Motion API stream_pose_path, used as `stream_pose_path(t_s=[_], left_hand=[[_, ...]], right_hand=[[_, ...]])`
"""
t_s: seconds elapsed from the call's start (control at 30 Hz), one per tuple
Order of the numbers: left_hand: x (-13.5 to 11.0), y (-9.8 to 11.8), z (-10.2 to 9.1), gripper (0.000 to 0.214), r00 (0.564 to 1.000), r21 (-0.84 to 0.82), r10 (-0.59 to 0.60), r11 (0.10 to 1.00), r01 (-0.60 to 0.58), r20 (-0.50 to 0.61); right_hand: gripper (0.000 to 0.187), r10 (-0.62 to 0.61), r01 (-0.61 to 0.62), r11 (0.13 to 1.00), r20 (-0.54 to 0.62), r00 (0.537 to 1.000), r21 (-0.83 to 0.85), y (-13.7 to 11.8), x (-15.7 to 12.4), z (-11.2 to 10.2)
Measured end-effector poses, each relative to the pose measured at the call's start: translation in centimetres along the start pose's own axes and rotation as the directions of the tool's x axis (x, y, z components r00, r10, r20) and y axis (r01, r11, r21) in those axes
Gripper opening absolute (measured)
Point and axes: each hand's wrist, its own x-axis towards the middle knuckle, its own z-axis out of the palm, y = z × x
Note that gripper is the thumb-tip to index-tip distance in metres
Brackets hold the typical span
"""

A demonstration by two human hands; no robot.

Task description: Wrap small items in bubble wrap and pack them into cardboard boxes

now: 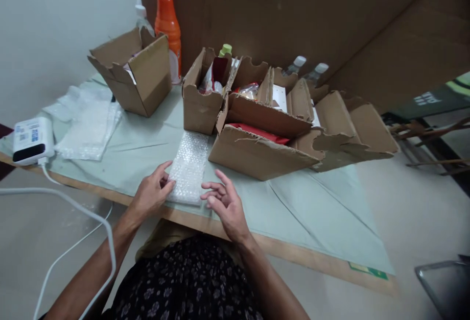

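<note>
A strip of bubble wrap (189,165) lies flat near the table's front edge. My left hand (152,192) rests on the table with its fingers stretched out, touching the strip's left edge. On the other side, my right hand (225,202) hovers with fingers spread, its fingertips at the strip's lower right corner. Neither hand holds anything.
Behind the strip stand open cardboard boxes: a large torn one (257,153) with red contents, a narrow one (200,104), and one at the back left (137,77). An orange bottle (167,21), a pile of bubble wrap (88,124) and a white device with cable (31,138) lie left.
</note>
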Motion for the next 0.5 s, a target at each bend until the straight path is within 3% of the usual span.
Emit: stream_pose_path(t_s=[0.07, 0.13, 0.2, 0.27, 0.37, 0.5], left_hand=[[0.4, -0.5, 0.3, 0.067, 1.000, 0.090, 0.003, 0.996, -0.004, 0.005], [0.3, -0.8, 0.5, 0.067, 1.000, 0.168, 0.000, 0.986, -0.001, 0.003], [0.1, -0.8, 0.6, 0.065, 1.000, 0.235, 0.007, 0.972, -0.008, 0.002], [-0.2, -0.6, 0.4, 0.063, 0.998, 0.263, 0.049, 0.964, -0.039, -0.033], [-1.4, 0.1, -0.5, 0.059, 0.972, 0.206, 0.206, 0.962, -0.180, -0.111], [-3.5, 0.8, -2.0, 0.048, 0.943, 0.114, 0.332, 0.937, -0.330, 0.003]], right_hand=[[0.050, -0.145, 0.159, 0.925, 0.068, 0.987, -0.344, 0.5, -0.5, -0.3], [0.048, -0.222, 0.304, 0.747, 0.210, 0.952, -0.591, 1.1, -0.5, -0.1], [0.049, -0.224, 0.389, 0.583, 0.320, 0.921, -0.713, 1.8, -0.1, 0.4], [0.036, -0.218, 0.418, 0.485, 0.356, 0.909, -0.768, 2.5, 0.4, 1.0], [0.021, -0.260, 0.416, 0.486, 0.328, 0.908, -0.768, 2.9, 0.9, 1.4], [0.021, -0.211, 0.357, 0.654, 0.292, 0.933, -0.667, 2.2, 1.5, 1.3]])
